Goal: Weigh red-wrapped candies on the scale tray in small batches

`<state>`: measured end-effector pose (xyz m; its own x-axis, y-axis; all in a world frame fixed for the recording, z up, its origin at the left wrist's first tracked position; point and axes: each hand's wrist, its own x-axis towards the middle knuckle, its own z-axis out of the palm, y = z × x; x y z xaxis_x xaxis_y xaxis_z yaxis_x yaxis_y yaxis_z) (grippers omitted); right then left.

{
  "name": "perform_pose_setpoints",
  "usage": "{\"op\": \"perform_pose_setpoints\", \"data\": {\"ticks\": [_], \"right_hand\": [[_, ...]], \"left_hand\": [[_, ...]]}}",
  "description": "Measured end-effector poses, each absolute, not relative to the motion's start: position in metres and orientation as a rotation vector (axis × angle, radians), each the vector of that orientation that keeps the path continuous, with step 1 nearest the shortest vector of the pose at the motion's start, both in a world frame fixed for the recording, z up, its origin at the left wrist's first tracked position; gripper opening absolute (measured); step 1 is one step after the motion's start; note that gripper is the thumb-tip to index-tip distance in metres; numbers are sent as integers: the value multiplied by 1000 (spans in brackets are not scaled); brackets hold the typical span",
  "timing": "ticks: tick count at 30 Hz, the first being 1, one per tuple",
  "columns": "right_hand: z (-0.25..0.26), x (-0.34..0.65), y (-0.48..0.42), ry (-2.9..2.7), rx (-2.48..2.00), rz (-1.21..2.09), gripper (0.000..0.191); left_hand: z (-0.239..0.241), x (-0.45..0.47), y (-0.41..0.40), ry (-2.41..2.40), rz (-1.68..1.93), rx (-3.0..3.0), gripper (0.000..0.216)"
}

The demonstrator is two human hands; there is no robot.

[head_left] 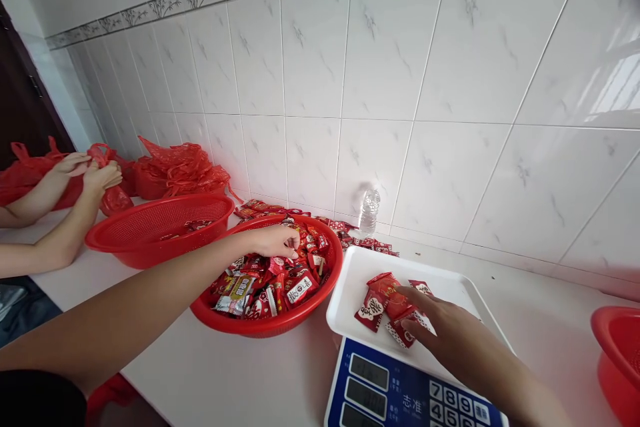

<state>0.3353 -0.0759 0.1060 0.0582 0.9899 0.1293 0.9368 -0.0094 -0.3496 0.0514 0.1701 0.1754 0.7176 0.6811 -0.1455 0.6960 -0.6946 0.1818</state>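
My left hand (pixel 275 241) reaches into a red basket (pixel 235 321) heaped with red wrapped candies (pixel 280 280); its fingers are curled closed over the pile, and what they hold is hidden. My right hand (pixel 440 327) lies on the white tray (pixel 360 267) of a blue digital scale (pixel 395 393), fingers pressed onto a few red candy packets (pixel 383 300) lying there.
A second, nearly empty red basket (pixel 155 230) sits to the left. Another person's two hands (pixel 90 173) handle a red plastic bag (pixel 113 197) at far left, beside more red bags (pixel 180 170). A small water bottle (pixel 369 212) stands by the tiled wall. Another red basket (pixel 617 353) is at right.
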Motion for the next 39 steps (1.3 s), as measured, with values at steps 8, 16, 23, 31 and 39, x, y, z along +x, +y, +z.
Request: {"op": "perform_pose_setpoints", "data": {"ticks": [8, 16, 23, 31, 39], "right_hand": [[112, 335, -75, -1937, -2043, 291, 48], [112, 336, -77, -1914, -2044, 299, 47], [113, 334, -76, -1945, -2020, 294, 47], [120, 329, -78, -1940, -2043, 312, 45], [117, 333, -78, -1956, -2014, 298, 46]], "left_hand": [[171, 66, 174, 1109, 133, 2726, 8], [161, 82, 182, 1161, 326, 2759, 14], [149, 84, 189, 1323, 123, 2836, 16], [129, 104, 189, 1272, 65, 2927, 20], [138, 103, 179, 910, -52, 2781, 19]]}}
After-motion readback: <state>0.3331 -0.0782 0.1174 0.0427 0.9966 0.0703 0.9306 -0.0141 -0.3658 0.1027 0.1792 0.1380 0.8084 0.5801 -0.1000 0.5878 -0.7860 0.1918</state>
